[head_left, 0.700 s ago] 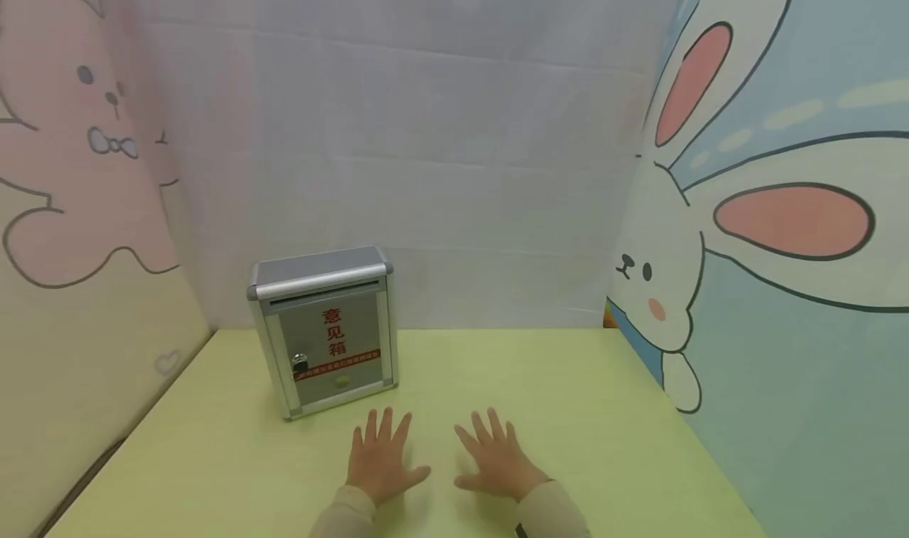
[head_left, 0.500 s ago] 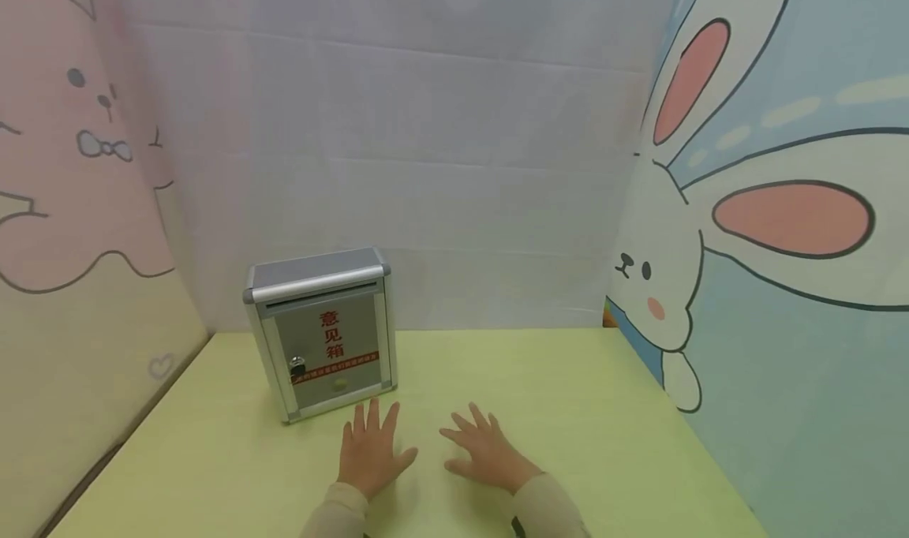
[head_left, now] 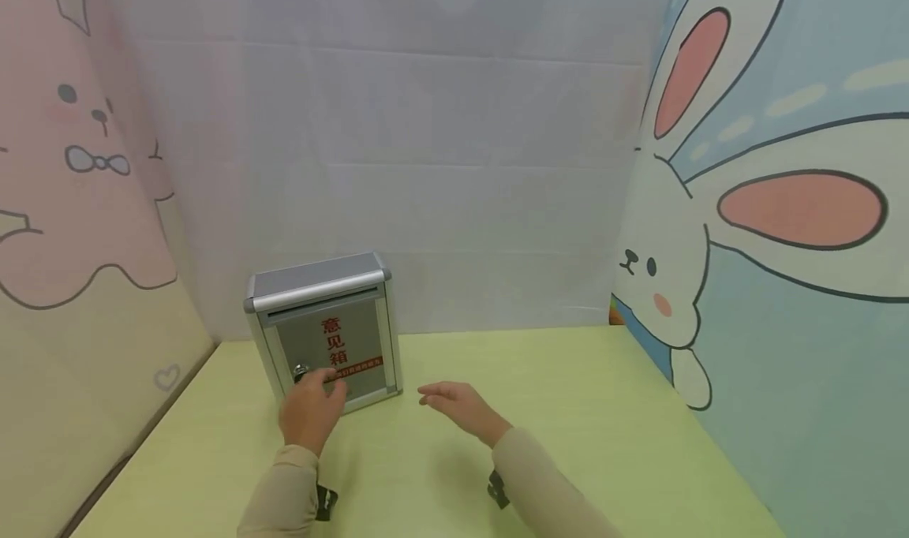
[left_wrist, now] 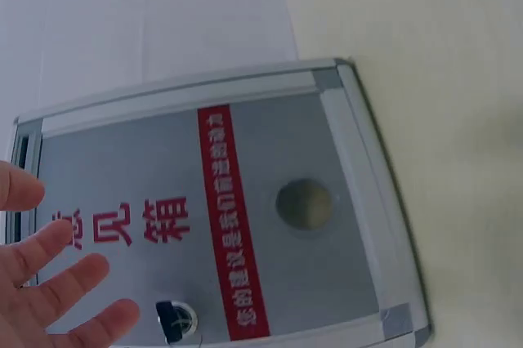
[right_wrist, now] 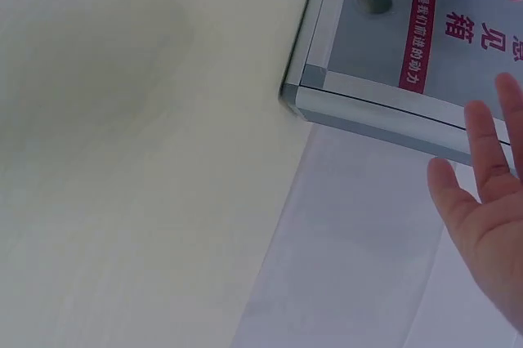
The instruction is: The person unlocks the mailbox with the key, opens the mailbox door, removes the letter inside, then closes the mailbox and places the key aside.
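A silver-grey suggestion box [head_left: 362,329] with red lettering stands on the yellow table, left of the middle. A lock [left_wrist: 188,318] with a black-headed key [left_wrist: 169,321] sits on its door, beside a red printed strip [left_wrist: 226,225]. My left hand [head_left: 311,412] is raised in front of the door, close to the lock, its fingers loosely extended and holding nothing. In the left wrist view its fingertips overlap the door, apart from the key. My right hand [head_left: 465,412] hovers to the right of the box, fingers extended towards it, holding nothing.
The yellow tabletop [head_left: 568,412] spreads around the box. Behind it hangs a pale cloth backdrop [head_left: 461,207]. Panels with cartoon rabbits, such as the white rabbit [head_left: 660,285], bound the right and left sides.
Both hands have risen from near the tabletop. The left hand has moved left and forward to the front of the box; the right hand has turned and reached forward towards it.
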A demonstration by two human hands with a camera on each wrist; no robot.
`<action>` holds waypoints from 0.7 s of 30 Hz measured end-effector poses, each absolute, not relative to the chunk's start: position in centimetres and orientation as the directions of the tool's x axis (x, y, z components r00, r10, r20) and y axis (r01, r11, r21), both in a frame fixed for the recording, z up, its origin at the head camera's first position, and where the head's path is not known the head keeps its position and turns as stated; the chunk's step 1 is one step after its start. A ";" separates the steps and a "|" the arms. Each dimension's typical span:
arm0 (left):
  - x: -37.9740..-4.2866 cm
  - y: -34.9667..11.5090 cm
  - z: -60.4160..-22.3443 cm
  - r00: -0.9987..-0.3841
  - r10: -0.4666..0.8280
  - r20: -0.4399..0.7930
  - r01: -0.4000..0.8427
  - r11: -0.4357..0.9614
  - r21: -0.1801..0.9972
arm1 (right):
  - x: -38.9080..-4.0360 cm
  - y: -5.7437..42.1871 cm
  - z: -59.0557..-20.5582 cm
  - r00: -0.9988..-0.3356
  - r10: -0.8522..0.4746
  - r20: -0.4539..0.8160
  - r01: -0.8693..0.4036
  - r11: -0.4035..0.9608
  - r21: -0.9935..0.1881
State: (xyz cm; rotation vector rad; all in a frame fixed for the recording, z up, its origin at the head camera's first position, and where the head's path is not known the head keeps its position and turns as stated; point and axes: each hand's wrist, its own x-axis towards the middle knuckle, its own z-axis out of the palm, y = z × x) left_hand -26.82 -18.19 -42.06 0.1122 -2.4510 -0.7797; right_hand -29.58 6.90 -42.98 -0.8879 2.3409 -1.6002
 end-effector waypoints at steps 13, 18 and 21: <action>-30.8 -25.1 -36.6 -0.471 -0.599 0.647 0.127 0.680 0.722 | -32.4 3.6 -38.8 -0.875 -0.444 0.196 -0.330 0.248 -0.911; -31.4 -26.3 -37.0 -0.595 -0.576 0.561 0.115 0.630 0.768 | -34.1 2.2 -37.4 -0.898 -0.402 0.177 -0.295 0.252 -0.922; -31.5 -27.1 -38.1 -0.646 -0.544 0.535 0.127 0.615 0.778 | -35.2 1.2 -36.5 -0.908 -0.381 0.173 -0.286 0.263 -0.922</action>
